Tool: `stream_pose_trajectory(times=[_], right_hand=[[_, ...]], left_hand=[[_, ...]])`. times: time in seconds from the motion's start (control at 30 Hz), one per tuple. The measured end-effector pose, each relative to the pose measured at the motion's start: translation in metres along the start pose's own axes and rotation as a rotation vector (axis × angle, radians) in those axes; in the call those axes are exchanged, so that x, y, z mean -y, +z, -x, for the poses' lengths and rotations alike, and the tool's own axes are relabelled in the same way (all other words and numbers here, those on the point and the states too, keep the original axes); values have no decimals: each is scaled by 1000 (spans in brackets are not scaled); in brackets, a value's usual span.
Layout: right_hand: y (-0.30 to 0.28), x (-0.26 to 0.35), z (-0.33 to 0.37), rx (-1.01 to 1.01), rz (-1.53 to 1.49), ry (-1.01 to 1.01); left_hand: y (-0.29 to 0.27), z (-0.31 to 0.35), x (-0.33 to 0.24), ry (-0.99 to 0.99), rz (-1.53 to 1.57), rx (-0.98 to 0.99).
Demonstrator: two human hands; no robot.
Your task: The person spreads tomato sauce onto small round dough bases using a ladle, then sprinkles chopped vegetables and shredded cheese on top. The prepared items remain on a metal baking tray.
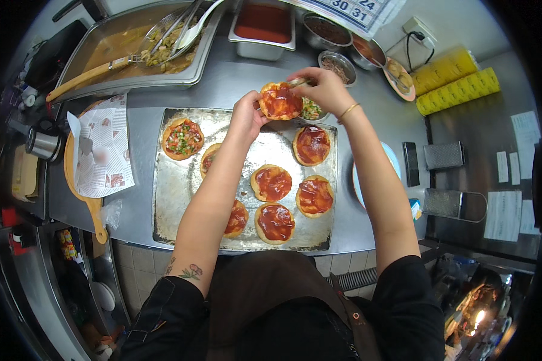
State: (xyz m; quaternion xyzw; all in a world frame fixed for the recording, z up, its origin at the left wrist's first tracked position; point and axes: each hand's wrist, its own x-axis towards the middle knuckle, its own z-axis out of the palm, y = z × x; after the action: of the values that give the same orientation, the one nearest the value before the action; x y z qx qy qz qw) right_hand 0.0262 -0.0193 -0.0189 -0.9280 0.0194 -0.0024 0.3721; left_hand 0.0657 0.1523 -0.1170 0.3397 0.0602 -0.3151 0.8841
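Note:
My left hand (247, 115) holds up a small pizza base (281, 101) spread with red sauce, tilted above the far edge of a worn metal baking tray (174, 222). Against its right edge, my right hand (326, 90) is closed on what looks like a metal spoon (302, 81), mostly hidden by the fingers. Just below that hand is a bowl of chopped vegetables (312, 110), partly covered. Several sauced bases, such as one pizza base (275, 222), lie on the tray. A topped mini pizza (183, 139) with chopped vegetables sits at its far left; my left forearm partly hides others.
A deep pan of stew (99, 75) with ladles stands far left. Behind the tray are a red sauce container (264, 30) and several metal bowls (327, 31). A paper-lined wooden board (95, 210) lies left; a phone (411, 163) and graters (444, 155) lie right.

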Motion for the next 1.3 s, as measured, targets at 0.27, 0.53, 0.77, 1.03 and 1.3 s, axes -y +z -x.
stream_pose_trajectory(times=[0.27,0.53,0.77,1.03,1.3], right_hand=[[7,15,9,-136,144,-71],[33,19,17,-66,262,-324],[20,11,14,-84,306,-348],[12,14,7,-106,344,-286],[9,15,17,-81,277,-359]], left_hand=[[14,8,9,-25,69,14],[13,12,14,11,143,38],[17,18,10,13,221,-4],[18,25,13,34,166,44],[10,26,18,58,154,28]])
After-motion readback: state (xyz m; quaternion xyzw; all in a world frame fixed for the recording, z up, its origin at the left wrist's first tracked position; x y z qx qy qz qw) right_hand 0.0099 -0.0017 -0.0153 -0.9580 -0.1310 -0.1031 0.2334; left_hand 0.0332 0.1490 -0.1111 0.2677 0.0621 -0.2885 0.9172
